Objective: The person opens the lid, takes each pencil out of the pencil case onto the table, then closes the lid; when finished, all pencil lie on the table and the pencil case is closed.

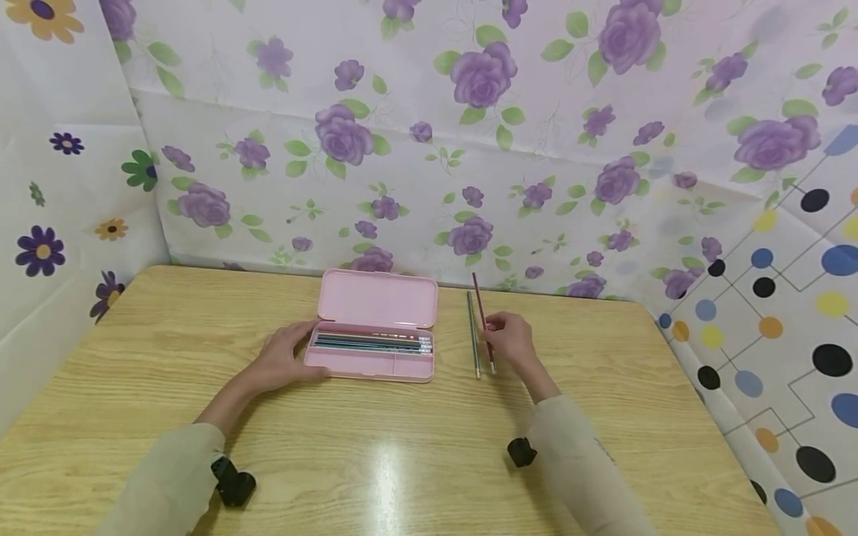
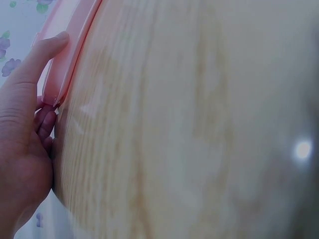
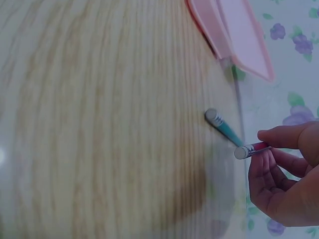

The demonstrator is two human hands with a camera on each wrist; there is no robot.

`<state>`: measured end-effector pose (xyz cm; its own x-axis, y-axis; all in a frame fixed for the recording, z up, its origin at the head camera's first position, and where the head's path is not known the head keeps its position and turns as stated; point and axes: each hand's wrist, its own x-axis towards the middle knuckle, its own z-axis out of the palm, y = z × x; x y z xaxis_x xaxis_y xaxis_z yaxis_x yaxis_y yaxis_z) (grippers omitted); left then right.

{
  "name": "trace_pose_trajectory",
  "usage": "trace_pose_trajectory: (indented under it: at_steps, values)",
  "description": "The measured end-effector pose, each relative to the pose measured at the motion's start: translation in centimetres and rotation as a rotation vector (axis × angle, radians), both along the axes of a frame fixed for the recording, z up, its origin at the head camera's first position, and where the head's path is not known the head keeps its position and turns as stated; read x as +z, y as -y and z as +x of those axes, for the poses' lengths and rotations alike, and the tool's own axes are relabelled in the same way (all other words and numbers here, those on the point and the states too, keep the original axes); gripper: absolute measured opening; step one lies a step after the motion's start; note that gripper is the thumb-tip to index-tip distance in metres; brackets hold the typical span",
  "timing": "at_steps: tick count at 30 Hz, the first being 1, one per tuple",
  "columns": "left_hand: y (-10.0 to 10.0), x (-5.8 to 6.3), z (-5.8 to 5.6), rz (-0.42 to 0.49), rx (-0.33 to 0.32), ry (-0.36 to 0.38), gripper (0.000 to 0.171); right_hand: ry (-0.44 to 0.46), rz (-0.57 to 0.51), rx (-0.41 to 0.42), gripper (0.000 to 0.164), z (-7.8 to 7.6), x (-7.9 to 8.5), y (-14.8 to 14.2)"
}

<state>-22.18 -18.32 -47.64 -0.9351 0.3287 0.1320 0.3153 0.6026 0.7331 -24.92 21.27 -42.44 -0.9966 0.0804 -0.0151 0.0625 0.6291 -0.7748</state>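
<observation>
A pink pencil case (image 1: 362,365) lies with its lid (image 1: 377,299) raised at the back of the table. Several dark green pencils (image 1: 369,342) lie in its rear compartment, white erasers to the right. My left hand (image 1: 284,361) grips the case's left end, thumb on the front wall, as the left wrist view (image 2: 22,119) also shows. To the right of the case, my right hand (image 1: 512,339) pinches a dark red pencil (image 1: 480,301) between thumb and fingers. Just left of it a green pencil (image 1: 472,327) lies on the table; its eraser end shows in the right wrist view.
The wooden table (image 1: 375,447) meets a flower-patterned sheet (image 1: 415,149) close behind the case. A dotted sheet (image 1: 771,327) hangs along the right side. Black wrist cameras (image 1: 234,484) sit at both sleeves.
</observation>
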Motion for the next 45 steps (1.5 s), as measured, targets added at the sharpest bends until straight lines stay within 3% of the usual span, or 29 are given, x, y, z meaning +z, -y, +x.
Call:
trace_pose_trajectory:
  at_steps: [12,23,45]
  values:
    - [0.0,-0.1,0.1,-0.007,0.012,0.018,0.095,0.052,0.087,-0.006,0.028,0.2,-1.6,-1.2]
    - [0.0,-0.1,0.0,-0.009,0.009,0.02,0.094,0.003,0.183,0.02,0.023,0.1,-1.9,-0.9]
    - [-0.1,0.2,0.2,-0.026,0.02,0.04,0.098,0.018,0.104,0.023,0.032,0.1,-1.4,-1.0]
